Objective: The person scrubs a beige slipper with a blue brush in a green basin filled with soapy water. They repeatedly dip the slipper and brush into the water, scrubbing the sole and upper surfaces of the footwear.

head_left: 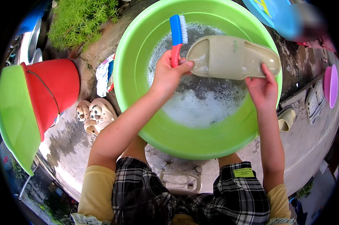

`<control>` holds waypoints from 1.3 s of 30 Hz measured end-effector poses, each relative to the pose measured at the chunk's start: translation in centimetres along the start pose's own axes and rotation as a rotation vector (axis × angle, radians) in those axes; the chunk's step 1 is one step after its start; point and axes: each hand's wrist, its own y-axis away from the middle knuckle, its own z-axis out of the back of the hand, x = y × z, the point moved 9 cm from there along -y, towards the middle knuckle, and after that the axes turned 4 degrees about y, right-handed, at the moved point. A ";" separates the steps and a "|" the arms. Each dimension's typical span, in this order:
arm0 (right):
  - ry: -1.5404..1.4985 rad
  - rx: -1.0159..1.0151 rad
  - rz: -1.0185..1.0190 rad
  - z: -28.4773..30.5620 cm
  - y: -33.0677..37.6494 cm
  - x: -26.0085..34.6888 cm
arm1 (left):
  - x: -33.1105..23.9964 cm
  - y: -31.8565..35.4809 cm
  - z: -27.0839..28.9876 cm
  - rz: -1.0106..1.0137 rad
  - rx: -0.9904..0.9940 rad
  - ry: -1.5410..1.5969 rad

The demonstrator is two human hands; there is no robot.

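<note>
In the upper middle of the frame a person is bending over a green basin (139, 112) that is holding soapy water (199, 101). The left hand (167, 75) is gripping a brush (178, 35) by its red handle, its grip clamped around the handle, with the blue head and white bristles pointing up toward the top of the frame. The right hand (263, 90) is holding a beige slide sandal (233, 56) by its right end, fingers closed on the edge, keeping it lying sideways above the foam, just right of the brush. The left thumb is touching the sandal's left end. At the left of the frame a red bucket (53, 90) is lying tilted with a green basin lid (15, 112) against it. Just below and right of the bucket a pair of cream clogs (96, 114) is sitting on the wet concrete floor (72, 150). A green plant (79, 20) is growing at the upper left, and a pink dish (330, 84) is showing at the right edge. Another beige sandal (287, 119) is lying beside the basin's right rim.
</note>
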 end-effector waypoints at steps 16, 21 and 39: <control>1.384 0.474 0.122 -7.3 3.1 -3.4 | -6.1 1.1 -2.0 -0.438 0.097 -0.721; 1.292 0.336 -0.091 -4.9 1.6 -5.9 | -4.8 -1.2 -1.3 -0.349 0.124 -0.913; 1.177 -0.188 -0.184 6.5 -3.5 -8.2 | 2.6 -5.7 1.0 -0.078 -0.027 -1.660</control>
